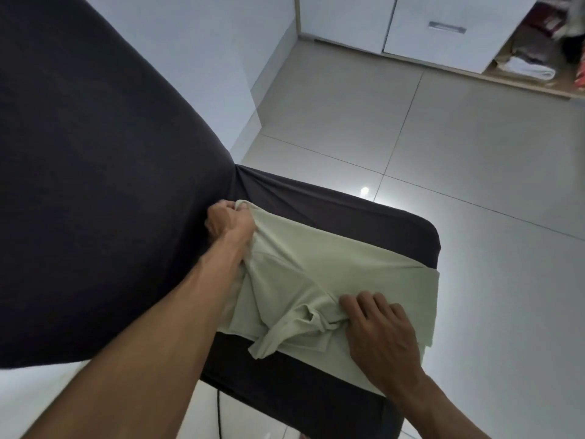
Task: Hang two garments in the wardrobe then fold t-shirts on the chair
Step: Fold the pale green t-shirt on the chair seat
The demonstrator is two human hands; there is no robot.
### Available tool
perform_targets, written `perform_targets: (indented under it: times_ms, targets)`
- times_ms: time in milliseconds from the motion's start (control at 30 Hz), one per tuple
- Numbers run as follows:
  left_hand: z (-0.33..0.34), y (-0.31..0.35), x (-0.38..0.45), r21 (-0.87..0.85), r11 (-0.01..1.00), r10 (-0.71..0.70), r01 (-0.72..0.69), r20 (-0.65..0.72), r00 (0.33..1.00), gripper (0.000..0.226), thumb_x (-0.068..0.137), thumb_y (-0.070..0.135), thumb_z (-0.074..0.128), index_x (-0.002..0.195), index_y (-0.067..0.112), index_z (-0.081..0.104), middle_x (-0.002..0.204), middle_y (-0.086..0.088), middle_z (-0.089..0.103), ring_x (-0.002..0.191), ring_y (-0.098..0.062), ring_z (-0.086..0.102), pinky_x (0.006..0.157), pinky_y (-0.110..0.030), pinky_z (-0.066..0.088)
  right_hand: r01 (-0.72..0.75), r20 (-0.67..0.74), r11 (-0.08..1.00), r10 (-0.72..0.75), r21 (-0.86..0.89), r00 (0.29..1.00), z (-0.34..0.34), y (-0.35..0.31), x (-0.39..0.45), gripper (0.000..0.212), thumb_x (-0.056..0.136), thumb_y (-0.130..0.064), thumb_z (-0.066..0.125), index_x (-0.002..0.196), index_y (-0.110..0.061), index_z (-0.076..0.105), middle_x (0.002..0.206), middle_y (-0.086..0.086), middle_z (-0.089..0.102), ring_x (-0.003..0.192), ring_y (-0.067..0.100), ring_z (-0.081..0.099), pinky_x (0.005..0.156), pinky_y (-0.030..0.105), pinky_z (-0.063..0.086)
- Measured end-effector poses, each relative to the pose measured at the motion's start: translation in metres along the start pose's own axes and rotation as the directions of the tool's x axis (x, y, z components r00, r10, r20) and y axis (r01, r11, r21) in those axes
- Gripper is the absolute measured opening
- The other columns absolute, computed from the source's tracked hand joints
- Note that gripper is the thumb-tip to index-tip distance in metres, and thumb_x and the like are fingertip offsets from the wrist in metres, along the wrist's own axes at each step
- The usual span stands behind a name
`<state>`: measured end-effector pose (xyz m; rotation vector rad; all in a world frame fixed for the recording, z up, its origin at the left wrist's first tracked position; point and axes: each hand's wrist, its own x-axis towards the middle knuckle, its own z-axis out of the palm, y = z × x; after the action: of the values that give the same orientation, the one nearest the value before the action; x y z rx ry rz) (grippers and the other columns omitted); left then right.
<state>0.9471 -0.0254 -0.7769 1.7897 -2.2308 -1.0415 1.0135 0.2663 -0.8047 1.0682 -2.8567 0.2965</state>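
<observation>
Head view. We look down on a chair [348, 210] in a dark fitted cover; its tall backrest fills the whole left side and blocks whatever lies beyond it. A pale green t-shirt [316, 267] lies on the seat, partly folded, with its right edge hanging over the seat's side and a bunched, twisted piece of cloth near the front edge.

Left hand [229, 221]: at the back of the seat, hard against the backrest, fingers curled round a gathered corner of the t-shirt. The forearm crosses over the shirt's left side and hides it.

Right hand [378, 327]: lying on the shirt near the seat's front right, fingers spread and fairly straight, pressing the cloth down. We cannot tell whether the thumb pinches the bunched fold next to it.

Around: pale glossy floor tiles [443, 153] with a bright light spot just beyond the seat. Top right, well apart from the chair, a white wardrobe [411, 26] with a metal handle; its open right section [531, 64] shows folded clothes on a low shelf, blurred. A thin dark cord [219, 413] hangs below the seat's front.
</observation>
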Motion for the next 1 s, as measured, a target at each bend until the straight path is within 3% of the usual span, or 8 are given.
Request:
perform_targets:
  times_ms: [233, 333, 467, 567, 700, 833, 933, 1000]
  targets:
    - [0.006, 0.004, -0.007, 0.094, 0.995, 0.007, -0.007, 0.003, 1.0, 0.019, 0.092, 0.027, 0.059, 0.108, 0.018, 0.064, 0.121, -0.01, 0.065, 0.117, -0.031, 0.056, 0.096, -0.037, 0.044, -0.016, -0.01, 1.0, 0.016, 0.027, 1.0, 0.001, 0.0, -0.003, 0.024, 0.078, -0.004, 0.065, 0.098, -0.018, 0.065, 0.084, 0.002, 0.057, 0.073, 0.027, 0.054, 0.061, 0.037, 0.042]
    - [0.002, 0.002, -0.028, 0.296, 0.928, 0.254, -0.226, -0.06, 0.965, 0.035, 0.086, 0.035, 0.06, 0.117, 0.02, 0.053, 0.128, -0.008, 0.055, 0.123, -0.032, 0.048, 0.102, -0.048, 0.038, -0.07, 0.002, 0.997, 0.07, 0.045, 0.998, -0.001, 0.001, -0.01, 0.029, 0.078, -0.005, 0.064, 0.103, -0.018, 0.065, 0.09, 0.003, 0.059, 0.078, 0.027, 0.054, 0.061, 0.037, 0.042]
    - [0.016, -0.007, -0.087, 0.28, 0.629, 0.723, -0.726, 0.133, 0.678, 0.031, 0.086, 0.034, 0.063, 0.113, 0.02, 0.058, 0.111, -0.005, 0.057, 0.108, -0.029, 0.053, 0.093, -0.046, 0.039, -0.231, 0.036, 0.973, 0.23, 0.026, 0.973, -0.004, 0.029, -0.03, 0.032, 0.08, -0.004, 0.061, 0.109, -0.017, 0.058, 0.097, 0.005, 0.058, 0.081, 0.028, 0.053, 0.057, 0.037, 0.044]
    - [0.038, -0.011, -0.123, 0.25, 0.471, 0.734, -0.846, 0.422, 0.533, 0.031, 0.089, 0.042, 0.059, 0.113, 0.022, 0.06, 0.108, -0.001, 0.057, 0.107, -0.026, 0.054, 0.092, -0.043, 0.04, -0.418, 0.08, 0.908, 0.416, 0.009, 0.906, -0.001, 0.053, -0.043, 0.043, 0.07, 0.002, 0.064, 0.107, -0.014, 0.052, 0.091, 0.007, 0.055, 0.073, 0.029, 0.05, 0.047, 0.033, 0.038]
    - [0.055, -0.011, -0.136, 0.321, 0.582, 0.533, -0.747, 0.544, 0.648, 0.045, 0.087, 0.063, 0.052, 0.118, 0.031, 0.044, 0.119, 0.001, 0.05, 0.118, -0.024, 0.045, 0.097, -0.044, 0.037, -0.516, 0.103, 0.856, 0.511, 0.027, 0.853, 0.001, 0.075, -0.049, 0.052, 0.057, 0.01, 0.069, 0.098, -0.013, 0.046, 0.076, 0.004, 0.055, 0.06, 0.026, 0.049, 0.041, 0.027, 0.027]
    - [0.053, -0.011, -0.136, 0.378, 0.582, 0.465, -0.72, 0.572, 0.676, 0.047, 0.086, 0.066, 0.05, 0.119, 0.034, 0.039, 0.123, 0.0, 0.045, 0.12, -0.025, 0.041, 0.097, -0.045, 0.035, -0.574, 0.038, 0.819, 0.573, 0.031, 0.819, -0.003, 0.079, -0.069, 0.044, 0.052, 0.013, 0.065, 0.086, -0.011, 0.05, 0.067, 0.002, 0.051, 0.057, 0.026, 0.047, 0.045, 0.026, 0.023]
    - [0.054, -0.009, -0.142, 0.4, 0.583, 0.445, -0.708, 0.572, 0.689, 0.047, 0.087, 0.066, 0.049, 0.12, 0.034, 0.039, 0.124, -0.001, 0.044, 0.121, -0.027, 0.04, 0.098, -0.046, 0.034, -0.633, 0.187, 0.774, 0.625, -0.024, 0.758, 0.005, 0.075, -0.09, 0.041, 0.055, 0.013, 0.068, 0.088, -0.009, 0.056, 0.066, 0.001, 0.054, 0.062, 0.026, 0.053, 0.046, 0.027, 0.025]
    - [0.057, -0.008, -0.147, 0.408, 0.581, 0.442, -0.704, 0.568, 0.694, 0.049, 0.087, 0.066, 0.049, 0.122, 0.033, 0.039, 0.125, -0.002, 0.043, 0.121, -0.028, 0.039, 0.098, -0.047, 0.034, -0.645, 0.337, 0.763, 0.62, -0.046, 0.709, 0.004, 0.077, -0.093, 0.036, 0.069, 0.006, 0.062, 0.099, -0.012, 0.055, 0.082, 0.001, 0.06, 0.083, 0.027, 0.058, 0.055, 0.032, 0.033]
